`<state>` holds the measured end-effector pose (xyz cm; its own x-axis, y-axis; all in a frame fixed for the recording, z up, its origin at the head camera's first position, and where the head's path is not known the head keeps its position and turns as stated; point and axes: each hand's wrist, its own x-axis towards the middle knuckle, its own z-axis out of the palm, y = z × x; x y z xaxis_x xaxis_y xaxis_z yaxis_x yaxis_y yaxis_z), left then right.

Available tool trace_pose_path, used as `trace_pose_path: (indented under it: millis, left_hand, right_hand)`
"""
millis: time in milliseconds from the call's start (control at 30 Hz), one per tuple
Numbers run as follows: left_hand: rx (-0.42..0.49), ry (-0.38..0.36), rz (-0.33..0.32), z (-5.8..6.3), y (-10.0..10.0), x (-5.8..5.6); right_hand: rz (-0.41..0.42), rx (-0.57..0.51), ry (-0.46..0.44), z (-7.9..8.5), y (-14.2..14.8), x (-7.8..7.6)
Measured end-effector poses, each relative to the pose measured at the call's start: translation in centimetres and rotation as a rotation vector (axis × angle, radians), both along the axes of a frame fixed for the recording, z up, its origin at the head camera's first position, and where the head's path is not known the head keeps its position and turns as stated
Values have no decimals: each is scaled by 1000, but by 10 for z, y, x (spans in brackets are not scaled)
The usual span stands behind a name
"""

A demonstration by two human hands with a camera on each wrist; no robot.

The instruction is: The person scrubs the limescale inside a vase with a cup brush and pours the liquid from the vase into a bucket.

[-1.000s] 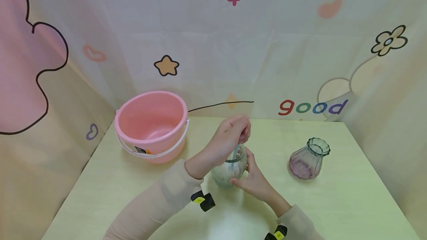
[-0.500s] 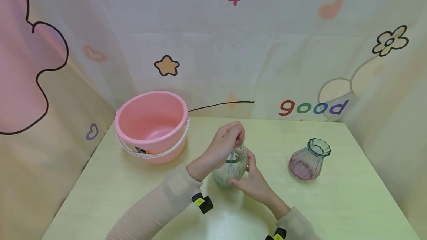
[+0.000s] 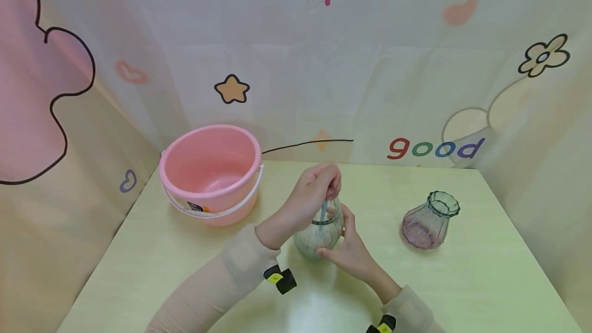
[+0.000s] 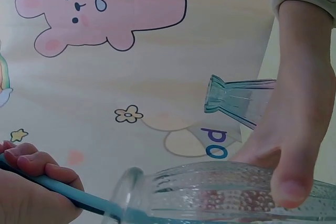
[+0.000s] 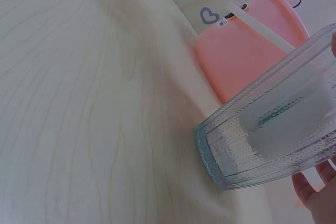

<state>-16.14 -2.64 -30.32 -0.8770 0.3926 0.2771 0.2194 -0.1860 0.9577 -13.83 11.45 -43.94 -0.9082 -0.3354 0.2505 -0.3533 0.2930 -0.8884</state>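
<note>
In the head view, a clear, ribbed glass vase [image 3: 316, 240] leans at the middle of the table. My right hand [image 3: 351, 251] grips its right side, thumb in front and fingers behind. My left hand [image 3: 319, 184] is curled round the blue handle of a brush [image 3: 324, 212] that reaches down through the vase's mouth. The left wrist view shows this handle [image 4: 89, 196] between the left hand's fingers [image 4: 37, 161]. Through the glass in the right wrist view, a blurred whitish shape with teal dots [image 5: 283, 114] shows inside the vase; whether the vase's base touches the table, I cannot tell.
A pink bucket [image 3: 217, 208] with a white handle stands at the back left of the pale table [image 3: 485, 281]. To the right is a second glass vase [image 3: 424, 227], green at its mouth and purple below. A printed curtain [image 3: 287, 66] hangs behind the table.
My left hand has dipped with the brush handle, then risen a little again. The right hand and the vase have stayed nearly in place.
</note>
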Motion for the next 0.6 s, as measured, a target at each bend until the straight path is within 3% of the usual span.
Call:
trace_pose_path:
  millis: [233,600]
  left_hand:
    - [18,-4,-10,0,4,-6]
    - [24,52,-19,25,4,1]
  right_hand:
    - [3,1,-44,6,-1,2]
    - [0,-21,-38,5,-1,0]
